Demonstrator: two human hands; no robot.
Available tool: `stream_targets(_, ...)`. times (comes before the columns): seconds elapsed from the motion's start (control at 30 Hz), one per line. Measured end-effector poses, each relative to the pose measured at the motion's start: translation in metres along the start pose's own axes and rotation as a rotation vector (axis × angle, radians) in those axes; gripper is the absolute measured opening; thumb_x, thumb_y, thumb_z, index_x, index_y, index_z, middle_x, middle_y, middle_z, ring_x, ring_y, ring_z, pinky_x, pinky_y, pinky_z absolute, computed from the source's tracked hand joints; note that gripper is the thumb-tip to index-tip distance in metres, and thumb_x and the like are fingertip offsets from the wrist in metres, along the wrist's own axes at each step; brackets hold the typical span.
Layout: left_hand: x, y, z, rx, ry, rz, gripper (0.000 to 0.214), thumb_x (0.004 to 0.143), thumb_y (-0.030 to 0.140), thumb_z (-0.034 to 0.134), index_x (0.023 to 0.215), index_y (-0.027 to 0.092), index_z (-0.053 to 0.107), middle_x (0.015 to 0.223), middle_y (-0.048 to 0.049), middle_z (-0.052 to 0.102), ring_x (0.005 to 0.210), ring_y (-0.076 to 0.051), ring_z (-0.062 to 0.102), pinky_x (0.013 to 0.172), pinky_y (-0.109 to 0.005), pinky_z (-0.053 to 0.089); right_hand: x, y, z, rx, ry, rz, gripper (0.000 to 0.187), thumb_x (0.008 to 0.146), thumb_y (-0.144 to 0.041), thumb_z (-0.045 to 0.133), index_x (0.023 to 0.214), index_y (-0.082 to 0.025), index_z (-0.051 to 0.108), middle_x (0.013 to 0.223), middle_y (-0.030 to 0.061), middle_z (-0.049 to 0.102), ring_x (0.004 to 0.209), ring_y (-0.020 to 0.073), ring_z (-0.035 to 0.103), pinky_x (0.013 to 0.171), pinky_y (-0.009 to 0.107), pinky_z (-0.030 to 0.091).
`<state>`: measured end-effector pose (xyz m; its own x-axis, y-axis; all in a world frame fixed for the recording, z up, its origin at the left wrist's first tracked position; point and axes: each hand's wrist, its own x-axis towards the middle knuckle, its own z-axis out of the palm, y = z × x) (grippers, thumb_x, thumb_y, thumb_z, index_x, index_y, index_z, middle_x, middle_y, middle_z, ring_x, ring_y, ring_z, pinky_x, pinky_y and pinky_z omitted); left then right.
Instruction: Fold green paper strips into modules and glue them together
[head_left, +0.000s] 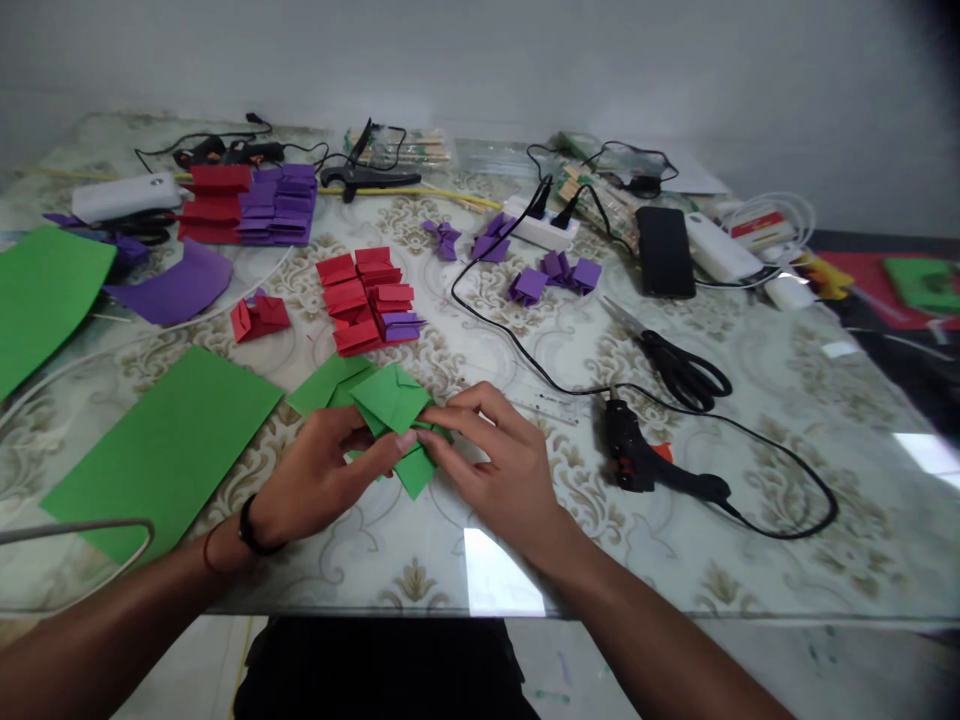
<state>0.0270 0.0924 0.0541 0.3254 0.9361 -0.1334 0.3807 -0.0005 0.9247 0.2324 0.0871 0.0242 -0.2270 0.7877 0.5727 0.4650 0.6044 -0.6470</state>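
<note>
Between both hands is a folded green paper piece (393,398), held just above the patterned table. My left hand (319,470) pinches it from the left, thumb on its near face. From the right, the fingertips of my right hand (499,465) press on its folds. Another green folded paper (326,383) lies just behind my left fingers, partly covered. A flat green sheet (169,445) rests left of my left hand. Beyond the hands sit a red folded paper block (367,300) with one purple unit and a small red folded piece (259,318).
A glue gun (637,455) with a looping black cord and black scissors (682,370) lie to the right. Purple folded pieces (529,287), a power strip (544,222) and a phone (665,252) are farther back. A red-and-purple block (277,205) stands back left.
</note>
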Motion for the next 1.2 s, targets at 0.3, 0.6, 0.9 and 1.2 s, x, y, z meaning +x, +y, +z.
stream_targets(0.3, -0.001, 0.007, -0.002, 0.029, -0.074, -0.025, 0.037, 0.093, 0.045, 0.063, 0.067, 0.018, 0.069, 0.071, -0.0040, 0.074, 0.064, -0.017, 0.066, 0.058, -0.026, 0.050, 0.002, 0.001, -0.003, 0.008, -0.038, -0.005, 0.011, 0.102, -0.017, 0.069, 0.101, -0.023, 0.077, 0.091, 0.0046, 0.068, 0.083, 0.0188, 0.065, 0.072, 0.034, 0.055)
stream_targets(0.6, -0.001, 0.004, -0.001, 0.002, 0.016, 0.009, 0.049, 0.104, 0.042, 0.050, 0.059, 0.022, 0.051, 0.053, 0.0023, 0.057, 0.051, -0.013, 0.052, 0.051, -0.026, 0.042, 0.001, 0.000, -0.003, 0.026, -0.098, -0.047, 0.018, 0.106, -0.022, 0.064, 0.105, -0.024, 0.082, 0.087, 0.0041, 0.067, 0.079, 0.0175, 0.063, 0.073, 0.034, 0.055)
stream_targets(0.9, -0.001, -0.003, 0.000, 0.141, -0.050, 0.048, 0.019, 0.088, 0.038, 0.068, 0.081, 0.022, 0.061, 0.075, 0.0000, 0.065, 0.066, -0.017, 0.060, 0.060, -0.028, 0.049, 0.003, 0.008, -0.006, -0.064, -0.096, -0.064, 0.017, 0.106, -0.027, 0.067, 0.113, -0.022, 0.081, 0.088, 0.0047, 0.070, 0.082, 0.0192, 0.065, 0.074, 0.036, 0.053)
stream_targets(1.2, -0.001, -0.006, 0.002, 0.204, 0.091, 0.139, 0.013, 0.092, 0.031, 0.063, 0.083, 0.022, 0.062, 0.070, 0.0030, 0.063, 0.063, -0.014, 0.062, 0.053, -0.023, 0.045, 0.005, 0.010, -0.009, -0.037, -0.076, -0.043, 0.012, 0.103, -0.022, 0.071, 0.107, -0.024, 0.083, 0.090, 0.0050, 0.075, 0.083, 0.0200, 0.069, 0.074, 0.037, 0.054)
